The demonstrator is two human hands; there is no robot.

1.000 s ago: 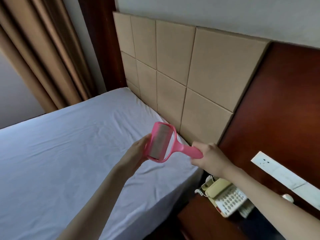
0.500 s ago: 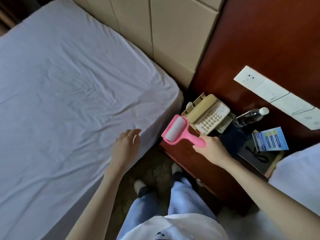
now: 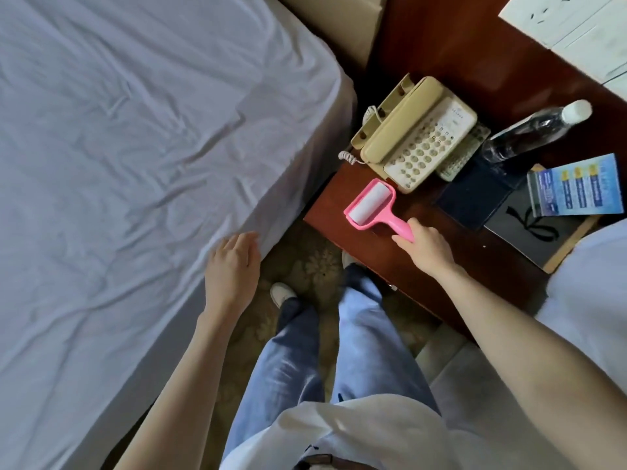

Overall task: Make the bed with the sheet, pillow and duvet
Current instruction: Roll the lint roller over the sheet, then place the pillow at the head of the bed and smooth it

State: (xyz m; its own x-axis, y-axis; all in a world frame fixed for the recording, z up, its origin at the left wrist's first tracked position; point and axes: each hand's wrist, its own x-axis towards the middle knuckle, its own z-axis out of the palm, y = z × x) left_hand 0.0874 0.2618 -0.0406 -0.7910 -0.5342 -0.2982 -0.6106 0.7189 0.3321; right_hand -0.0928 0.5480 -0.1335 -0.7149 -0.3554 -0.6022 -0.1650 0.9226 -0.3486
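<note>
Looking straight down: the bed (image 3: 61, 334) fills the left side, covered by a white sheet (image 3: 135, 147) that is spread flat but creased with soft wrinkles, its corner wrapped down over the mattress edge. No pillow or duvet shows in this view. Patterned carpet (image 3: 305, 252) lies between the bed and a dark red wooden table (image 3: 441, 266) on the right. On the table, at the far side, sits a cream telephone (image 3: 414, 134) with its coiled cord; right of it a clear water bottle (image 3: 536, 130) with a white cap, a dark folder (image 3: 475, 195) and a blue leaflet (image 3: 576, 184). White cloth (image 3: 593, 283) shows at the right edge.

The right hand (image 3: 425, 247) reaches over the table's near part, fingers curled round the handle of a pink lint roller (image 3: 371, 206); the roller head lies just near the telephone, low on the table top, though whether it touches the wood cannot be told. The left hand (image 3: 232, 266) holds nothing, fingers relaxed and loosely extended, at the sheet's edge near the bed corner; contact with the sheet looks likely but is not certain. Blue jeans (image 3: 339, 351) and white shoes show below.
</note>
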